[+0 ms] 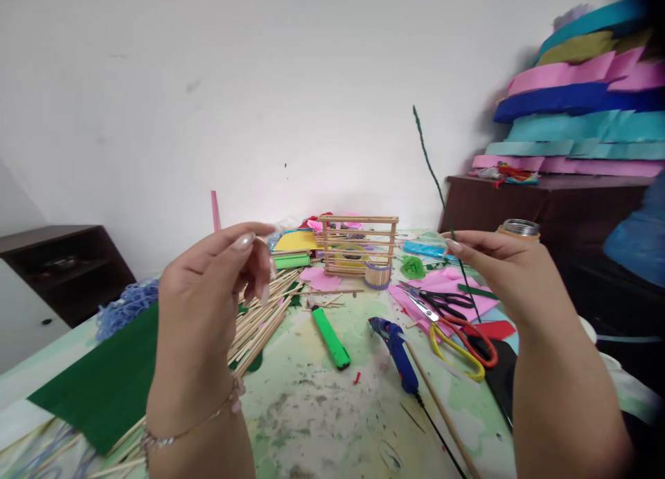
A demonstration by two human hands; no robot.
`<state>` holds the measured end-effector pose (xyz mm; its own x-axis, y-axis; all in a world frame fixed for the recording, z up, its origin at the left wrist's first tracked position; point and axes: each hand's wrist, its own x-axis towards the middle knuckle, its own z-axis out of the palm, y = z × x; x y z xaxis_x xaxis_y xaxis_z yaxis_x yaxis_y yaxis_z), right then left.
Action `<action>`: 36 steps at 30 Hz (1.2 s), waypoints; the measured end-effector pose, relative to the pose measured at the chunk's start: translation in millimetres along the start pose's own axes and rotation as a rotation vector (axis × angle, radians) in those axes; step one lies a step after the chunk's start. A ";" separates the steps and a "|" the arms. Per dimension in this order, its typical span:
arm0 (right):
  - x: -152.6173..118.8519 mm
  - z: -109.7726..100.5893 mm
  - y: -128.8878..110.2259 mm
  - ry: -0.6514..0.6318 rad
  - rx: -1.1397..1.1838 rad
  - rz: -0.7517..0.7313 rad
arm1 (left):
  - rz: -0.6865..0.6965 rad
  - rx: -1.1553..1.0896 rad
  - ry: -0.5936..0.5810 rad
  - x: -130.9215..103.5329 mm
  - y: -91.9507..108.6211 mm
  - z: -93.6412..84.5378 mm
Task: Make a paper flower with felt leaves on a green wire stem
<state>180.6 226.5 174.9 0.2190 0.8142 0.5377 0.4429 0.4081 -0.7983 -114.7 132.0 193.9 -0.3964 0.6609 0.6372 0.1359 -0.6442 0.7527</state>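
My right hand [483,257] pinches a long thin dark green stem [432,167], which stands nearly upright, its top against the wall and its lower end near the scissors. My left hand [223,271] is raised at the left, thumb and forefinger pressed together; anything between them is too small to make out. Between the hands, farther back, stands a small wooden stick rack [359,219] with a round stick cup [377,275] at its front right. Below lie a green marker-like tool [331,337] and a blue glue gun [397,358].
Scissors [457,340] and black pliers [449,300] lie on pink paper [433,285] at the right. Wooden sticks [270,313] and a dark green sheet [104,375] are at the left. Coloured paper rolls [566,98] are stacked on a dark cabinet [551,209].
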 end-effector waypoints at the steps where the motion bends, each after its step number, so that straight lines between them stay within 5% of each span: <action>1: 0.1 0.1 -0.4 -0.009 -0.005 -0.006 | -0.026 0.012 0.015 0.8 -1.2 1.4; 7: 0.4 2.7 1.0 -0.100 0.013 0.004 | -0.020 0.000 0.107 10.8 -17.9 3.9; 12: -6.2 23.4 -3.2 -0.222 0.036 -0.035 | -0.277 0.092 -0.204 20.0 -51.1 23.0; 19: -26.9 55.0 -18.0 -0.527 -0.020 -0.161 | -0.328 -0.077 -0.357 8.6 -83.9 67.3; 28: -29.5 62.5 -19.5 -0.500 -0.034 -0.158 | -0.331 -0.205 -0.218 6.0 -86.6 68.2; 36: -22.5 57.0 -11.1 -0.485 -0.024 -0.210 | -0.344 -0.196 -0.253 4.2 -82.6 71.2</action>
<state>121.3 227.2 156.2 -0.3014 0.8158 0.4935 0.4552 0.5779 -0.6774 -63.0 215.4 146.2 -0.1517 0.9062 0.3947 -0.1480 -0.4157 0.8974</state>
